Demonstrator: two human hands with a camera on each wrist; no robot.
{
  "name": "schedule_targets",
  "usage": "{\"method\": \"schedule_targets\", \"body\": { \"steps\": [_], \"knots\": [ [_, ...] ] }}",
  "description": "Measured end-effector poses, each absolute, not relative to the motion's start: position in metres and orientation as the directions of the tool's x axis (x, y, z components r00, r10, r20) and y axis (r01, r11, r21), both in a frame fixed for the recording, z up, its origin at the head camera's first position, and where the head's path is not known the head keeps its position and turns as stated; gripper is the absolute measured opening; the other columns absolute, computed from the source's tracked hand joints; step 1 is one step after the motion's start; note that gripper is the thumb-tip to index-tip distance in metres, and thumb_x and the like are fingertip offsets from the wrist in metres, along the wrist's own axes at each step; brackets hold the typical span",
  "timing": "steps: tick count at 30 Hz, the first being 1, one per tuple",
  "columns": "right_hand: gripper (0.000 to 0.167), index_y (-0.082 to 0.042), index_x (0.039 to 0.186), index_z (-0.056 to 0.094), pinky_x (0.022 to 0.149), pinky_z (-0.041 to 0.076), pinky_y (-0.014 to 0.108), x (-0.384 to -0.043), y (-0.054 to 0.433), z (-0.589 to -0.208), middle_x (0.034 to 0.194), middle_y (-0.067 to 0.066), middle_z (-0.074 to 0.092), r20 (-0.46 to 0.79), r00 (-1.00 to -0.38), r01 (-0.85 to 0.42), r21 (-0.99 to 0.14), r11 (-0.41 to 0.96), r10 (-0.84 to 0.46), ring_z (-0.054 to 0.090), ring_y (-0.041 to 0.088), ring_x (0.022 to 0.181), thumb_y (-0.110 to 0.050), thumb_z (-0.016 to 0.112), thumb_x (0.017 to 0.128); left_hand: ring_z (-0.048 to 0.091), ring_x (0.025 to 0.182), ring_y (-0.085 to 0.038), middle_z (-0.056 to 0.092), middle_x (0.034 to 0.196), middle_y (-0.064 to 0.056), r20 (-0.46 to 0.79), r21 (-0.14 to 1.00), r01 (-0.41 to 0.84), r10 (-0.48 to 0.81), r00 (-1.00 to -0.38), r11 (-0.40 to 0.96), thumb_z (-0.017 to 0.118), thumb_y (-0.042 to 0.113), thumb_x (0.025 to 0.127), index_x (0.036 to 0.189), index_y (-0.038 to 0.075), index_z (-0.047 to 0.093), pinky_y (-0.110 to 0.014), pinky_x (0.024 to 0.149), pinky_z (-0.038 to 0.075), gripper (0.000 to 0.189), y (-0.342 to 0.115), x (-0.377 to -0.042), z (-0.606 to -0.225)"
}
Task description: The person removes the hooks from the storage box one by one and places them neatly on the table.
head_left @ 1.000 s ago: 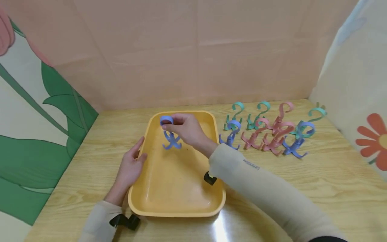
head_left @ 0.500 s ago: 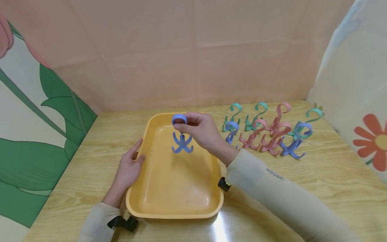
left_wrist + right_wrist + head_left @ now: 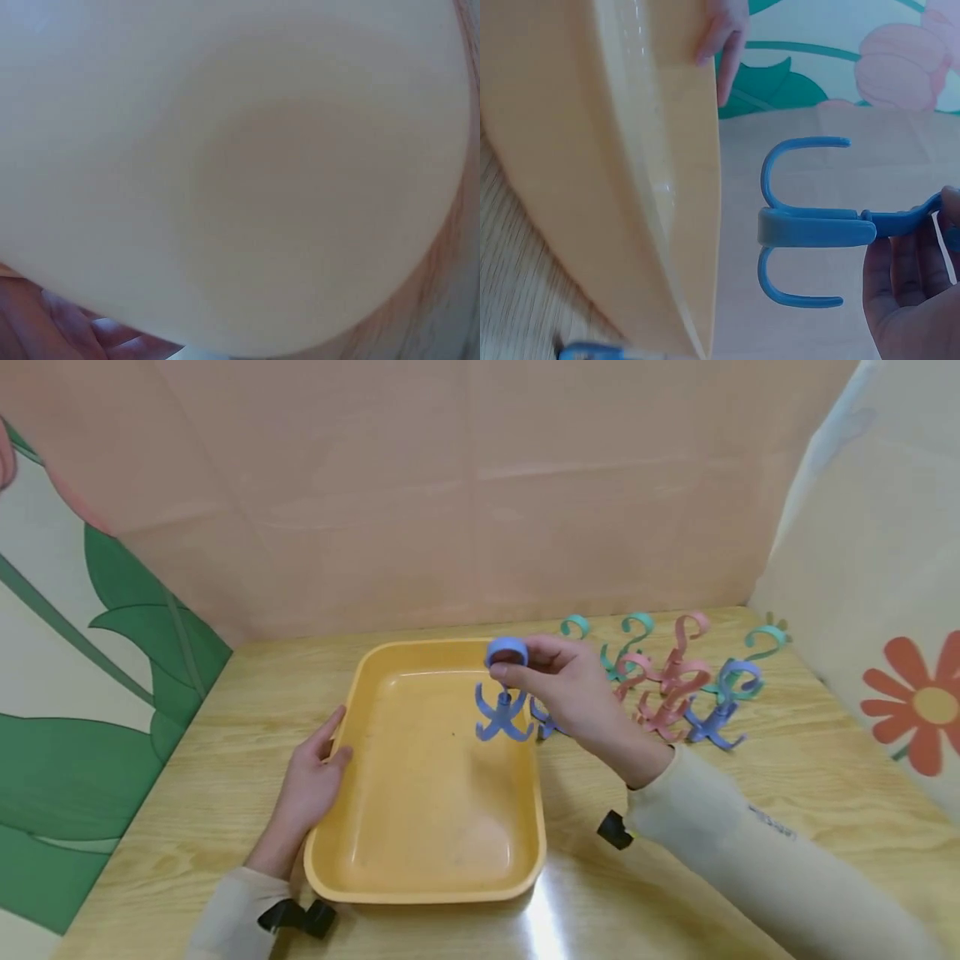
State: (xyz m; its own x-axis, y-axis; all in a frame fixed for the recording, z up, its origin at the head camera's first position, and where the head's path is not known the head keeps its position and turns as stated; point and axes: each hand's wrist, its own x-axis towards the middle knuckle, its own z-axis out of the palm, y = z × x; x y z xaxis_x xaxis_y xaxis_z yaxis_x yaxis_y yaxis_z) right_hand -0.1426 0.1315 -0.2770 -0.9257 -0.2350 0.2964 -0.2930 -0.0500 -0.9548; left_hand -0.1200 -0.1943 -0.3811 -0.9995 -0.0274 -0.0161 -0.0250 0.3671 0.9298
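In the head view my right hand [image 3: 573, 689] pinches a blue four-prong hanging hook [image 3: 503, 717] by its curled top. The hook hangs upright over the tray's right side, prongs downward and apart from the tray. The right wrist view shows the same hook [image 3: 817, 225] sideways, fingers at its curved end. My left hand [image 3: 311, 781] holds the left rim of the yellow tray [image 3: 536, 827], thumb at the rim and fingers along the outer wall. A blurred pale surface fills most of the left wrist view, with left-hand fingers [image 3: 67, 330] at the lower left.
Several more hooks stand on the wooden table right of the tray: green [image 3: 637, 625], pink [image 3: 663, 714] and blue [image 3: 716, 718]. One blue hook [image 3: 546, 720] is partly hidden behind my right hand. A pink sheet [image 3: 360, 502] and flower-printed walls enclose the table.
My right hand has carried the blue hook from over the tray's upper left to its right side. The left hand stays on the rim; the head view shifts slightly.
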Motion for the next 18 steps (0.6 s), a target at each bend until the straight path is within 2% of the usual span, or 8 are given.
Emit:
{"method": "schedule_targets", "body": {
  "steps": [5, 11, 18],
  "knots": [
    [0.014, -0.005, 0.105, 0.075, 0.085, 0.057, 0.031, -0.133, 0.159, -0.275, 0.102, 0.006, 0.074, 0.292, -0.929, -0.297, -0.955, -0.015, -0.225, 0.069, 0.020, 0.094, -0.006, 0.075, 0.090, 0.070, 0.092, -0.033, 0.061, 0.124, -0.033, -0.026, 0.930, -0.036, -0.032, -0.999, 0.366, 0.048, 0.006, 0.104, 0.159, 0.018, 0.032, -0.033, 0.069, 0.061, 0.058, -0.194, -0.120, -0.381],
    [0.015, 0.001, 0.105, 0.074, 0.074, 0.057, 0.023, -0.125, 0.194, -0.280, 0.101, 0.008, 0.074, 0.302, -0.935, -0.301, -0.953, -0.031, -0.184, 0.070, 0.018, 0.092, 0.000, 0.074, 0.090, 0.070, 0.090, -0.034, 0.062, 0.123, -0.033, -0.029, 0.932, -0.040, -0.036, -0.999, 0.359, 0.048, 0.005, 0.104, 0.158, 0.016, 0.033, -0.033, 0.067, 0.060, 0.058, -0.196, -0.120, -0.383],
    [0.015, 0.010, 0.106, 0.070, 0.071, 0.059, 0.023, -0.116, 0.243, -0.289, 0.102, 0.010, 0.075, 0.337, -0.932, -0.325, -0.940, -0.107, -0.135, 0.073, 0.017, 0.087, 0.011, 0.065, 0.092, 0.071, 0.087, -0.032, 0.063, 0.120, -0.033, -0.011, 0.937, -0.019, -0.026, -1.000, 0.349, 0.048, 0.003, 0.103, 0.158, 0.015, 0.033, -0.033, 0.065, 0.061, 0.058, -0.197, -0.121, -0.386]
  ]
}}
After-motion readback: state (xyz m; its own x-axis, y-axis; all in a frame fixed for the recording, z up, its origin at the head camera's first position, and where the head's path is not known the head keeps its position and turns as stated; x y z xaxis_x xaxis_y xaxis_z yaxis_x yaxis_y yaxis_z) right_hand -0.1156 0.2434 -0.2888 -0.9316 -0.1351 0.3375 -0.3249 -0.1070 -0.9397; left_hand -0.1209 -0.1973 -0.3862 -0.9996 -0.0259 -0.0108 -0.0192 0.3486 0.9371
